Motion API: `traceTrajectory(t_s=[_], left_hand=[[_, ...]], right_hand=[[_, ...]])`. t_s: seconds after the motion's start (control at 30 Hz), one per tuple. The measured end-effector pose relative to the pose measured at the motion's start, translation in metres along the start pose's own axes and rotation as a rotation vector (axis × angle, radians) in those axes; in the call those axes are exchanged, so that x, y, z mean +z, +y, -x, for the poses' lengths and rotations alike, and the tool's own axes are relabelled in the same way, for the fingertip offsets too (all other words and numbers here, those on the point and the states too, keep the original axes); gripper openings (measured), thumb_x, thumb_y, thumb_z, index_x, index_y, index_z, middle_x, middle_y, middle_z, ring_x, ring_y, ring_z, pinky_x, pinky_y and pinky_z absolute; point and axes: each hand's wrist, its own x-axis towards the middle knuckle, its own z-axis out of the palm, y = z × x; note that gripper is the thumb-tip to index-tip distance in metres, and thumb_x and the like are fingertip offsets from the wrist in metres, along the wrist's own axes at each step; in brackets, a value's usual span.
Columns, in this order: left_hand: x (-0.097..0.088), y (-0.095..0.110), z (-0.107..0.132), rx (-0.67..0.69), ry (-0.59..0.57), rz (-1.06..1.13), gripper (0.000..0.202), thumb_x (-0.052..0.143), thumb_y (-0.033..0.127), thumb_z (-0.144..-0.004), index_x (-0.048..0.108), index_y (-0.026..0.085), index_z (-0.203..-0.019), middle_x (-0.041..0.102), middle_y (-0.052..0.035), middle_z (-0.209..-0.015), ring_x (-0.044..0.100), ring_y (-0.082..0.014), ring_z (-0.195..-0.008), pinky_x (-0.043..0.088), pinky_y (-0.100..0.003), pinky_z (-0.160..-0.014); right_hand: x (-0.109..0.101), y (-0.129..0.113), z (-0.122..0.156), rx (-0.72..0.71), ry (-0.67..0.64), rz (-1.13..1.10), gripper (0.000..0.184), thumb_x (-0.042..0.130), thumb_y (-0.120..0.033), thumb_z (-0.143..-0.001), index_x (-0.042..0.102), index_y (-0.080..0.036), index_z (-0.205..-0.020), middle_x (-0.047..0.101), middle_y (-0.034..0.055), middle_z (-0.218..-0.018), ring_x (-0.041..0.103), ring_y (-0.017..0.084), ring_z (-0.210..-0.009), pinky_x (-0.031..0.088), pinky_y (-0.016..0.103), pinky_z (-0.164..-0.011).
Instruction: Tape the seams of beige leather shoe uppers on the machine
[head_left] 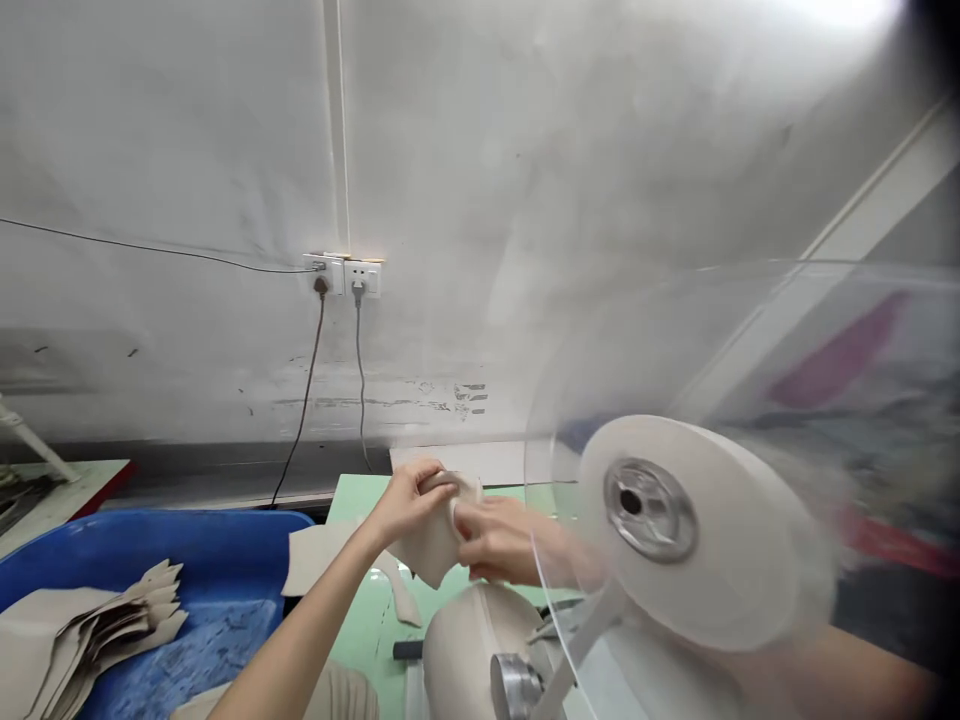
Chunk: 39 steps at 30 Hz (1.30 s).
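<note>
A beige piece of sheet material (426,548), like leather or cloth, is held up and folded over above the green table (360,630). My left hand (409,502) grips its upper left edge, thumb on the near side. From the right, my right hand (495,538) pinches the same piece with bent fingers; my right forearm is partly seen through a clear disc. Just below my hands is a rounded beige form (469,645) with a seam line. A narrow beige strip (403,598) and a flat beige piece (309,556) lie left of them.
A large white tape roll (720,540) between clear plastic discs (559,400) stands close on the right. At left, a blue tub (225,560) holds stacked beige pieces (97,630). Two cords hang from wall sockets (345,277). A metal knob (516,682) sits low in front.
</note>
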Motion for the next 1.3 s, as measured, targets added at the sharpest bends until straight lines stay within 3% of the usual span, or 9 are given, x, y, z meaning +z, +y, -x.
traceTrajectory(t_s=[0.13,0.27,0.43,0.6,0.73,0.87,1.0,1.2,1.3], left_hand=[[-0.007,-0.006,-0.005,0.06,-0.049,-0.086,0.025,0.046,0.029,-0.088,0.047,0.02,-0.065,0.052,-0.0007,-0.076,0.048,-0.0161,-0.07,0.035,-0.027,-0.064],[-0.019,-0.002,-0.004,0.208,-0.242,-0.264,0.022,0.046,0.026,-0.089,0.059,0.021,-0.073,0.062,-0.0027,-0.081,0.053,-0.0187,-0.074,0.034,-0.029,-0.069],[-0.041,-0.029,0.041,0.042,-0.112,-0.479,0.024,0.056,0.038,-0.086,0.058,0.022,-0.069,0.053,0.0022,-0.058,0.044,-0.0166,-0.058,0.032,-0.031,-0.071],[-0.056,-0.076,0.144,-0.314,-0.163,-0.353,0.023,0.079,0.04,-0.061,0.062,0.024,-0.061,0.061,0.0012,-0.064,0.055,-0.025,-0.075,0.038,-0.036,-0.079],[-0.056,-0.084,0.203,-0.43,0.082,0.022,0.017,0.062,0.041,-0.08,0.065,0.027,-0.07,0.064,-0.0002,-0.082,0.058,-0.0259,-0.089,0.042,-0.038,-0.087],[-0.066,-0.088,0.206,-0.503,0.457,0.426,0.028,0.045,0.052,-0.091,0.053,0.026,-0.083,0.058,0.0025,-0.076,0.056,-0.0181,-0.071,0.048,-0.029,-0.07],[-0.087,-0.116,0.173,-0.531,0.649,0.093,0.031,0.045,0.053,-0.09,0.052,0.024,-0.096,0.061,0.0007,-0.082,0.058,-0.0182,-0.074,0.046,-0.026,-0.068],[-0.107,-0.151,0.149,-0.585,0.488,-0.498,0.031,0.05,0.033,-0.086,0.058,0.016,-0.11,0.066,-0.0121,-0.102,0.061,-0.0267,-0.095,0.045,-0.036,-0.084],[-0.087,-0.142,0.175,-0.517,0.117,-0.424,0.025,0.055,0.039,-0.083,0.065,0.019,-0.095,0.069,-0.0089,-0.096,0.062,-0.025,-0.091,0.046,-0.033,-0.081]], right_hand=[[-0.01,0.013,-0.009,-0.095,-0.107,0.183,0.011,0.065,-0.026,-0.081,0.065,-0.02,-0.09,0.062,0.0055,-0.098,0.051,0.015,-0.072,0.039,0.028,-0.067],[-0.017,0.018,-0.041,-0.038,-0.015,0.122,0.066,0.08,-0.024,-0.061,0.055,-0.02,-0.123,0.055,0.0096,-0.123,0.052,0.025,-0.104,0.042,0.035,-0.088],[0.005,0.029,-0.065,0.183,-0.196,-0.177,0.02,0.074,-0.003,-0.048,0.065,-0.02,-0.052,0.057,-0.0002,-0.057,0.054,0.022,-0.083,0.038,0.036,-0.089],[0.01,0.034,-0.053,0.267,-0.191,-0.291,0.021,0.065,-0.009,-0.062,0.063,-0.018,-0.043,0.055,0.002,-0.047,0.047,0.014,-0.056,0.035,0.028,-0.058],[0.01,0.036,-0.044,0.361,-0.27,-0.431,0.016,0.063,-0.02,-0.07,0.07,-0.012,-0.058,0.062,0.0059,-0.055,0.054,0.014,-0.053,0.036,0.026,-0.05],[0.025,0.041,-0.054,0.438,-0.365,-0.662,0.033,0.057,-0.037,-0.082,0.071,-0.009,-0.093,0.069,0.0106,-0.082,0.063,0.016,-0.066,0.043,0.022,-0.051],[0.057,0.055,-0.086,0.576,-0.412,-0.734,0.034,0.069,-0.039,-0.075,0.067,-0.012,-0.094,0.066,0.0075,-0.079,0.064,0.015,-0.066,0.052,0.023,-0.054],[0.085,0.081,-0.114,0.794,-0.249,-0.481,0.059,0.072,-0.029,-0.073,0.052,-0.011,-0.125,0.063,0.0188,-0.105,0.06,0.015,-0.062,0.054,0.029,-0.048],[0.053,0.078,-0.098,0.781,-0.217,-0.43,0.062,0.075,-0.03,-0.07,0.054,-0.018,-0.126,0.057,0.0193,-0.122,0.062,0.017,-0.073,0.054,0.026,-0.051]])
